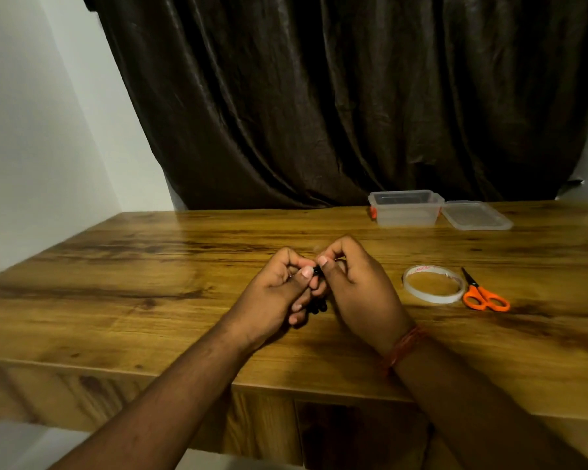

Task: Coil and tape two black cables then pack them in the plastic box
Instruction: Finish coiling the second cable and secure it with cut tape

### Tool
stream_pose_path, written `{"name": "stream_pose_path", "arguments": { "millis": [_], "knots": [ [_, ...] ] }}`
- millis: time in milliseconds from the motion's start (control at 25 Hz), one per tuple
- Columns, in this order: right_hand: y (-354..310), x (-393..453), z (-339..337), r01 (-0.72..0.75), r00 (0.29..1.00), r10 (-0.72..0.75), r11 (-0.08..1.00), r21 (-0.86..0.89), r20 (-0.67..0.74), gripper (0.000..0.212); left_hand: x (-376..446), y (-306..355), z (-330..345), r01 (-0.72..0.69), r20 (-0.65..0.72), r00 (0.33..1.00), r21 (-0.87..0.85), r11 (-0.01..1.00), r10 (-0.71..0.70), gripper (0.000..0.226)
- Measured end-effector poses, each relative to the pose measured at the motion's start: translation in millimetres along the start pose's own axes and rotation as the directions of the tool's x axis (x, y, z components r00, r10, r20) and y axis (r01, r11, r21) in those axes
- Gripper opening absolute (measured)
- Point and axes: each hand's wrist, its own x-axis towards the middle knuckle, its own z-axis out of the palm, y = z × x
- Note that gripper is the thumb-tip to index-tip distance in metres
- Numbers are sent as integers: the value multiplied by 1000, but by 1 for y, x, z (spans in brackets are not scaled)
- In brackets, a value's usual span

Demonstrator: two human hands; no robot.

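Both hands meet above the wooden surface (150, 266). The left hand (272, 293) and right hand (357, 293) curl their fingers (307, 271) around a small black cable (317, 306), thumbs pinching its top, the bundle mostly hidden between them. The plastic box (404, 209) stands open, well apart.

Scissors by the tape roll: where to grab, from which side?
Take the scissors by the orange loops, coming from the near right. They lie flat, loops toward the person and clear on that side, blades pointing away; the tape roll crowds the left, so fingers fit better from the right.
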Motion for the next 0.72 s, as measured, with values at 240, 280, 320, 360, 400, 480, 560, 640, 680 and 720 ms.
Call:
{"name": "stream_pose_path", "arguments": {
  "millis": [240, 280, 320, 360, 400, 480, 560, 640, 680, 720],
  "knots": [
    [0, 1, -1, 11, 999, -14, 998, -59, -43, 8, 2, -1, 3, 27, -75, 997, -15, 1000, -28, 4],
    [0, 1, -1, 1, 999, -4, 998, -57, -49, 8, 2, -1, 2, 31, -82, 996, -11, 999, -32, 4],
    [1, 1, -2, -9, 999, 6, 999, -53, -54, 8, 3, -2, 1, 31, -81, 996, -8, 999, -32, 3],
    [1, 1, -2, -16, 998, 13, 999, -52, -57, 8, 3, -2, 1, 28, -77, 997, -8, 1000, -29, 4],
    [1, 2, -1, -16, 998, 13, 998, -59, -59, 7, 3, -2, 0, 25, -71, 997, -11, 1000, -25, 5],
    [3, 2, -1, -5, 998, -1, 997, -83, -68, 7, 3, 0, 1, 25, -68, 997, -37, 999, -27, 10],
    [4, 2, -1, -6, 997, 0, 996, -85, -74, 8, 3, 2, 2, 33, -63, 997, -92, 995, -39, 9],
    [4, 2, -1, -18, 997, 12, 997, -75, -70, 8, 3, 4, 0, 53, -44, 997, -164, 985, -61, 9],
    [4, 2, -1, -16, 998, 10, 997, -80, -70, 8, 3, 5, -1, 65, -38, 997, -199, 978, -74, 10],
    [4, 2, -2, -14, 998, 8, 996, -88, -69, 8, 3, 5, -2, 78, -33, 996, -226, 971, -87, 11]
  ]
}}
